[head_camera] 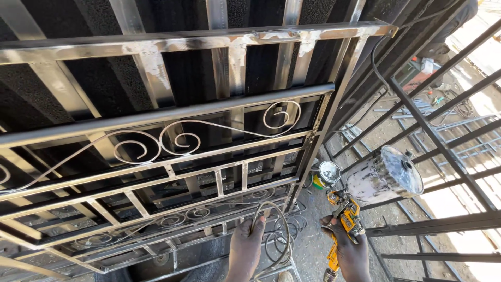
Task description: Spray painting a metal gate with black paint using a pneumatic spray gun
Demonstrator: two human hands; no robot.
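— Steel, bare and shiny at the welds: that is the gate frame (172, 104) we see from the head camera, leaning above and ahead of both our hands, with scroll ornaments (172, 141) bent between its bars.

— And our right hand (348, 249)?

— Closed tight round the yellow handle of a spray gun (345, 216). The gun stands above the fist, its paint-smeared metal cup (385, 176) tilted up and to the right, a small round gauge (329, 172) just left of it.

— The left hand (245, 245)?

— Left of the right one and near it, at the frame's lower edge. Its fingers curl loosely about a grey hose (276, 219) that loops up over the hand and down again on its right side. How firmly it grips, we cannot tell; the palm faces away from us.

— What escapes us?

— Both wrists are cut off by the picture's bottom edge, and so is the gun's lower end. The gun's nozzle is hard to make out. Right of the right hand stands a dark painted grille (443, 156); beyond it, far up and to the right, tools on the sunlit ground are too small to name.
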